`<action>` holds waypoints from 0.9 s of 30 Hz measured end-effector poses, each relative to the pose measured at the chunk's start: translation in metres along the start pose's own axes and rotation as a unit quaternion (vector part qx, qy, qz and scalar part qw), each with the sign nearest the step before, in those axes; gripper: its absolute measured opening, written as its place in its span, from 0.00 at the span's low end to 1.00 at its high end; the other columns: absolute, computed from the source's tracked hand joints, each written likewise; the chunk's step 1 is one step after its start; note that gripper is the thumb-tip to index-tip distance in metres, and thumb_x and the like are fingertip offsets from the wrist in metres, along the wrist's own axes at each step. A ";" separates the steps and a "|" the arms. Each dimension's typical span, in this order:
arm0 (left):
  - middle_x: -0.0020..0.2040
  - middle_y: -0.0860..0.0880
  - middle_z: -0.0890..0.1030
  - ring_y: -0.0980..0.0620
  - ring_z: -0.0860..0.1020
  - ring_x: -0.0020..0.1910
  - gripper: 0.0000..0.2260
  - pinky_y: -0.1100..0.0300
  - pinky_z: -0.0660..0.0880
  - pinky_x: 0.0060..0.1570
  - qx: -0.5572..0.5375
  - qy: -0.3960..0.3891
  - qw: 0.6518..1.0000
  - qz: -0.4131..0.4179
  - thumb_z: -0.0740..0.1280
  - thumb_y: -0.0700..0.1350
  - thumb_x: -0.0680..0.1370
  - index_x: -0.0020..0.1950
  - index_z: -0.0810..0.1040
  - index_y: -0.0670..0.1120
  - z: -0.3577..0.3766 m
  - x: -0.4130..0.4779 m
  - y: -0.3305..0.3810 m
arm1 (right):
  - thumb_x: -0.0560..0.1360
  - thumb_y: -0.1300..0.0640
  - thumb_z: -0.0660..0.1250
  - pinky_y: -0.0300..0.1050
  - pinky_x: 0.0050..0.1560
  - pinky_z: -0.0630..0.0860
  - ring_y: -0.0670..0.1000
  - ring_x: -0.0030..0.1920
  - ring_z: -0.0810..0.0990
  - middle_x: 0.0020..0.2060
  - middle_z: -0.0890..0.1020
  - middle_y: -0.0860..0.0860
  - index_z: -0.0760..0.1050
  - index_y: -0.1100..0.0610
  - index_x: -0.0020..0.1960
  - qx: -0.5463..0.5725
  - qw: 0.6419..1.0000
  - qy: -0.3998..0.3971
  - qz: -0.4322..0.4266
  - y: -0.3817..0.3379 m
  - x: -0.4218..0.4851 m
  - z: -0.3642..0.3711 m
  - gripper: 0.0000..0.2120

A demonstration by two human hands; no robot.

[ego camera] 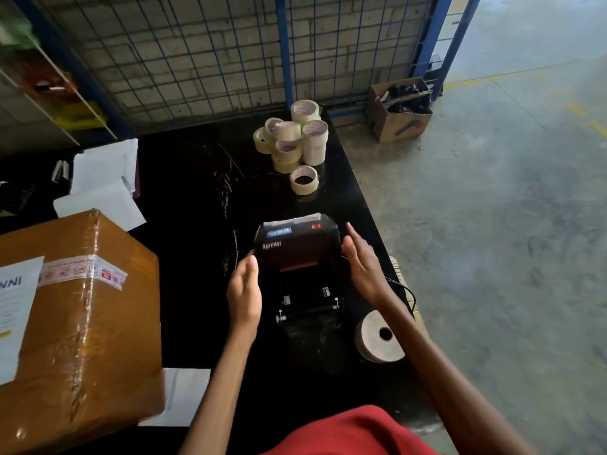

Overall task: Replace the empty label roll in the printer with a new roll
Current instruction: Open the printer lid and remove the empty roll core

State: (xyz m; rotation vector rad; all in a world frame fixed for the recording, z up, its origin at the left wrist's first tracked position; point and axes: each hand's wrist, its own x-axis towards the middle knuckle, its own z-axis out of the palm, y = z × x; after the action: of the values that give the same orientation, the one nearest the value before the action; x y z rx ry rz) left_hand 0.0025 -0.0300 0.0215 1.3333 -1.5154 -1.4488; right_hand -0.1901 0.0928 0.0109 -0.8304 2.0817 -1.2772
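Printer (pixel 297 244) sits on the black table (pixel 184 198) with its lid tilted up and the roll bay (pixel 307 307) exposed; I see no roll in it, though the bay is dark. Left hand (pixel 244 297) and right hand (pixel 363 267) flank the lid, fingers spread, holding nothing. New label roll (pixel 381 336) lies flat just right of the printer, near the table's right edge. My read: opening step done, loading pending. Next move needs the right hand to drop back to the roll without nudging it off the edge. Cardboard box (pixel 75 323) crowds the left; tape rolls (pixel 292 139) stand well behind.
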 end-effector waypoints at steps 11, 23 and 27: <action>0.63 0.47 0.81 0.51 0.79 0.61 0.15 0.60 0.74 0.62 0.020 -0.038 0.998 0.041 0.58 0.46 0.84 0.67 0.77 0.44 -0.006 0.072 0.025 | 0.81 0.37 0.55 0.54 0.75 0.67 0.49 0.72 0.72 0.70 0.77 0.48 0.60 0.49 0.79 0.056 0.998 0.018 -0.012 -0.010 0.057 0.005 0.30; 0.58 0.44 0.81 0.44 0.78 0.58 0.15 0.49 0.75 0.61 0.473 -0.128 0.860 0.140 0.70 0.43 0.76 0.63 0.78 0.44 0.016 0.076 -0.061 | 0.75 0.56 0.70 0.55 0.63 0.74 0.56 0.66 0.71 0.65 0.73 0.52 0.77 0.50 0.63 -0.330 0.938 -0.085 -0.055 0.054 0.064 0.036 0.17; 0.56 0.44 0.80 0.44 0.77 0.56 0.15 0.50 0.75 0.57 0.488 -0.112 0.848 0.172 0.72 0.44 0.74 0.60 0.80 0.43 0.020 0.081 -0.065 | 0.73 0.55 0.69 0.55 0.60 0.76 0.57 0.65 0.71 0.64 0.72 0.53 0.76 0.50 0.61 -0.354 0.930 -0.074 -0.070 0.054 0.072 0.041 0.16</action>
State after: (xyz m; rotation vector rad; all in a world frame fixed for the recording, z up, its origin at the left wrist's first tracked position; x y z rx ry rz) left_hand -0.0234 -0.0921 -0.0604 1.2960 -2.6774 -0.5695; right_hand -0.2191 0.0353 -0.0644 -1.3477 2.4048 -0.4656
